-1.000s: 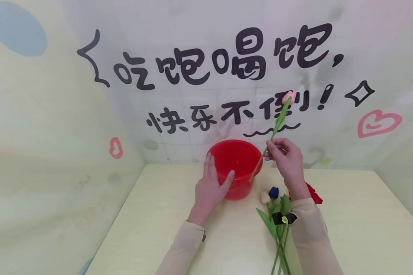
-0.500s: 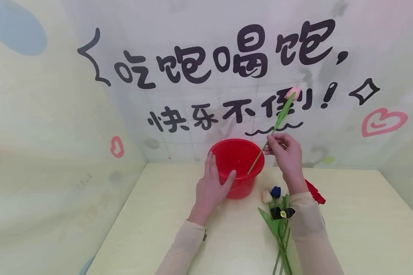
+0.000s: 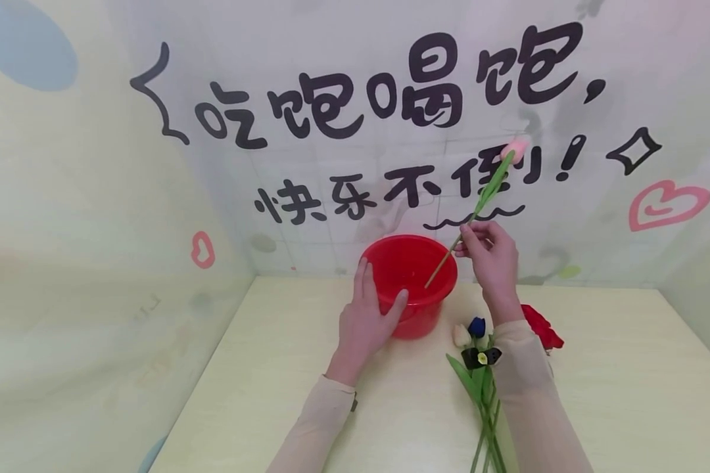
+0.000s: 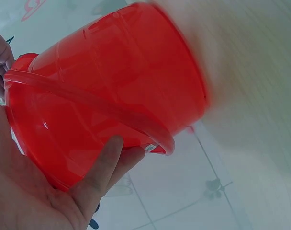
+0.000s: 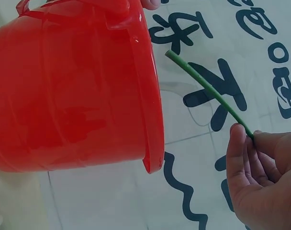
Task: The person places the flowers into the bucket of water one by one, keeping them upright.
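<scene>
A red plastic bucket (image 3: 417, 322) stands upright on the table. My left hand (image 3: 363, 325) spreads against its near left side, fairly straight fingers along the outside and thumb at the front rim. In the left wrist view the bucket's handle (image 4: 107, 111) hangs down its side, close to two fingertips (image 4: 116, 143). Right of the bucket, my right hand (image 3: 492, 256) pinches a pink tulip (image 3: 513, 152) by its green stem (image 5: 203, 84). The bloom points up and right. The stem's lower end slants over the bucket's mouth, just outside the rim in the right wrist view.
Beside my right forearm lies a bunch of flowers: a cream tulip (image 3: 461, 336), a blue tulip (image 3: 476, 327) and a black flower (image 3: 482, 358) with a yellow centre. A red flower (image 3: 541, 326) is partly hidden behind the forearm. Printed wall sheets (image 3: 307, 256) stand behind the table.
My right hand has shifted the tulip slightly, so its stem end has moved from the bucket's front rim over the opening. My left hand stays on the bucket. The head view has tilted a little.
</scene>
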`<state>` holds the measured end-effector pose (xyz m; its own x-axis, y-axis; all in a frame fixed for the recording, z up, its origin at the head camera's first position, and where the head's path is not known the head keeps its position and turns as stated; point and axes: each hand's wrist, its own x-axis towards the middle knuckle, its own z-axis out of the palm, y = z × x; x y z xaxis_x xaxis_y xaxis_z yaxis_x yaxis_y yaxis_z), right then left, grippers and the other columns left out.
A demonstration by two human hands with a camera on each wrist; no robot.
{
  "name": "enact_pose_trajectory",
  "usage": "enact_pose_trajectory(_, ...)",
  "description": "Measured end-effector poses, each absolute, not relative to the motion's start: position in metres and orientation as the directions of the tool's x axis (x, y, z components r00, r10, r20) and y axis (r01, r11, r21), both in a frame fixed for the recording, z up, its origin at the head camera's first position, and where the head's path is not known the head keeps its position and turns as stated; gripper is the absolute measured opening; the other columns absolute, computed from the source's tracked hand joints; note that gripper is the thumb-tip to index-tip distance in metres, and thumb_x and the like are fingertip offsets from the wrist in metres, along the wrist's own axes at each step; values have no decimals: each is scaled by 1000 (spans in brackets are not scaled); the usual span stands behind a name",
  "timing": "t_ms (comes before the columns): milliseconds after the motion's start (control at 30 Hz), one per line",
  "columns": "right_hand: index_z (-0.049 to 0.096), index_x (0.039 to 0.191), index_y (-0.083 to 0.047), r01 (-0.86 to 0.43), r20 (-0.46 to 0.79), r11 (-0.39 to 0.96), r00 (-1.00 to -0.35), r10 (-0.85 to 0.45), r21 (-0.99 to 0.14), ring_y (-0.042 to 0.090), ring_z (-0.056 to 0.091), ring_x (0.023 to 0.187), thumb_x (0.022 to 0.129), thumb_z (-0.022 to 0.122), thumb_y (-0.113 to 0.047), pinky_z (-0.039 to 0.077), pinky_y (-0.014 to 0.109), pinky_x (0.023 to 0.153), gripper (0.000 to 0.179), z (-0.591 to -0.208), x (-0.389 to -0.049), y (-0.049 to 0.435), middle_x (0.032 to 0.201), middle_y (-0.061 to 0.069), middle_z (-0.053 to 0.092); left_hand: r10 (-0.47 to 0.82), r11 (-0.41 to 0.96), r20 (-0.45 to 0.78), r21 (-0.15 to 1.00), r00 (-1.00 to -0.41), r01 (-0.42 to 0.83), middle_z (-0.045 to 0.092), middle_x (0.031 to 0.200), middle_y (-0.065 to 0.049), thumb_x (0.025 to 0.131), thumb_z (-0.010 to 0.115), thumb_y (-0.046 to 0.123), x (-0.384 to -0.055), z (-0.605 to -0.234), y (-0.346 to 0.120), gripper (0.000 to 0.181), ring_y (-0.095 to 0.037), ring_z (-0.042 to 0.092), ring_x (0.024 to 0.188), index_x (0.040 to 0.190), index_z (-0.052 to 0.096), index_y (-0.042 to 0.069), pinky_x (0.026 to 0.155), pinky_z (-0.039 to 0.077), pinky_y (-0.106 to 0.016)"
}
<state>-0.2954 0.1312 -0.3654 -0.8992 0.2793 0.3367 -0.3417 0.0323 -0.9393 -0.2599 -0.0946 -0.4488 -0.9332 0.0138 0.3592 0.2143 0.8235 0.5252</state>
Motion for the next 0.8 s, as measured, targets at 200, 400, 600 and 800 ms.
enact_pose_trajectory(200,63,117,5,-357,349,25,-893,286,-934,10,71,71,103,70,-18,62,24,75,27,-366,-302,125,95,4,66,10,826,359,524,-933,210,51,151,-9,95,67,59,-260,-449,-94,102,-10,57,58,169,14,13,68,63,-32)
enact_pose_trajectory(400,63,117,7,-347,341,27,-901,267,-938,9,70,68,104,69,-16,61,21,74,27,-370,-304,117,95,5,66,9,826,349,526,-937,204,50,153,-9,95,68,58,-259,-448,-94,102,-10,59,61,169,14,13,70,63,-33)
enact_pose_trajectory(600,63,115,9,-342,339,32,-908,247,-939,8,70,67,104,68,-15,61,22,72,27,-374,-306,109,96,13,66,10,832,349,516,-937,201,44,159,-9,96,67,59,-259,-448,-94,101,-12,60,61,169,15,12,72,64,-35)
enact_pose_trajectory(800,64,115,9,-319,317,28,-921,226,-947,9,71,67,104,68,-16,61,22,71,27,-379,-307,102,101,23,69,18,840,367,498,-930,213,40,161,-9,96,67,59,-260,-448,-94,100,-13,61,62,168,18,10,72,64,-35)
